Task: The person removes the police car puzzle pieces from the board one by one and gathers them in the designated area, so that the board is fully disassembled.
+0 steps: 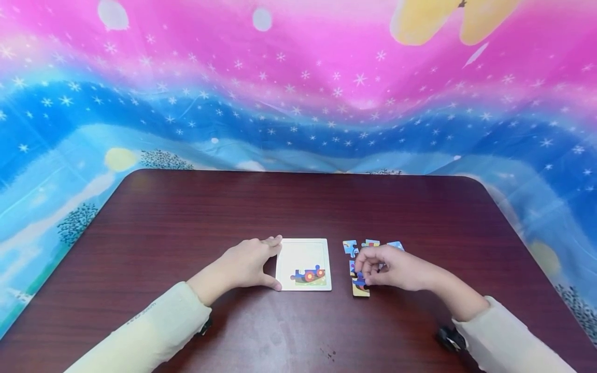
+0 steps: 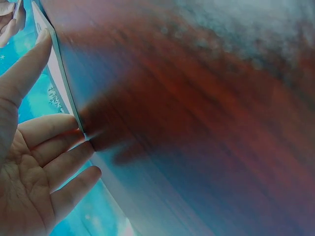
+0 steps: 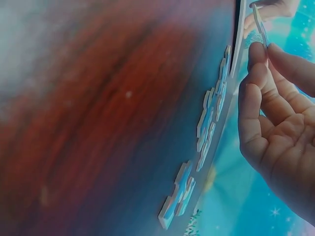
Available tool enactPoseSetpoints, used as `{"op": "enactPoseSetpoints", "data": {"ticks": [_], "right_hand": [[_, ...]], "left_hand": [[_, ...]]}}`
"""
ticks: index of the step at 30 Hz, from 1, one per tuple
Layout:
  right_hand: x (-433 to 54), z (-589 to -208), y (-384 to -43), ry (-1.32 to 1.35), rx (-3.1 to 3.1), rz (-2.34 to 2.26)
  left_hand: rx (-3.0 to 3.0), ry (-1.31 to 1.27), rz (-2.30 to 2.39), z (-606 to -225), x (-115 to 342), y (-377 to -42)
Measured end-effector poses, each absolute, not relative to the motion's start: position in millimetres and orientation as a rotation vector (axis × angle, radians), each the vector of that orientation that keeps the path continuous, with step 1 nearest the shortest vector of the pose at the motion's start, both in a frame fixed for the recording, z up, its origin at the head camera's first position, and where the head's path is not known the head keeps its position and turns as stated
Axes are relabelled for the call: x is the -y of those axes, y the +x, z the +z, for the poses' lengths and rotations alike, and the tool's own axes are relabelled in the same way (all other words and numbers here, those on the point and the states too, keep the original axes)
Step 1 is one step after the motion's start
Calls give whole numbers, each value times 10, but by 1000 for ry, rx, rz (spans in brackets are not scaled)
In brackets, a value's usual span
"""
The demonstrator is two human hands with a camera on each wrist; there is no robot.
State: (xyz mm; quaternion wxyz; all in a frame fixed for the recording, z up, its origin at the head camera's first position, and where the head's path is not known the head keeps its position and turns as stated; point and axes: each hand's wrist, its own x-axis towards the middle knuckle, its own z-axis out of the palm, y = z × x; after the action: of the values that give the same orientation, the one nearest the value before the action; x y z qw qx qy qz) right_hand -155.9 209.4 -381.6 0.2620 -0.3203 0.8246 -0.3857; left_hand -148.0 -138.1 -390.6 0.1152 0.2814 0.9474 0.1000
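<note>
A white square puzzle tray (image 1: 303,254) lies on the table with a joined train section (image 1: 309,275) in its lower right corner. My left hand (image 1: 254,263) rests at the tray's left edge, fingers extended at the far corner and thumb at the near one. In the left wrist view the fingertips (image 2: 71,123) touch the tray's side. My right hand (image 1: 389,267) pinches a jigsaw puzzle piece (image 3: 260,24) between thumb and forefinger, raised above the table. That piece shows blue, dark and yellow in the head view.
Several loose puzzle pieces (image 3: 205,120) lie on the table right of the tray, partly hidden under my right hand in the head view. The dark wooden table (image 1: 233,207) ends at a colourful printed cloth (image 1: 298,103) behind it.
</note>
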Motion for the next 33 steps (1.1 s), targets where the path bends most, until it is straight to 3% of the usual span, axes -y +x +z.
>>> {"op": "enactPoseSetpoints", "data": {"ticks": [33], "right_hand": [[-2146,-3833,-1550,-901,-2240,-975]], "left_hand": [[-2785,843,300,-3940,1404,-1481]]}}
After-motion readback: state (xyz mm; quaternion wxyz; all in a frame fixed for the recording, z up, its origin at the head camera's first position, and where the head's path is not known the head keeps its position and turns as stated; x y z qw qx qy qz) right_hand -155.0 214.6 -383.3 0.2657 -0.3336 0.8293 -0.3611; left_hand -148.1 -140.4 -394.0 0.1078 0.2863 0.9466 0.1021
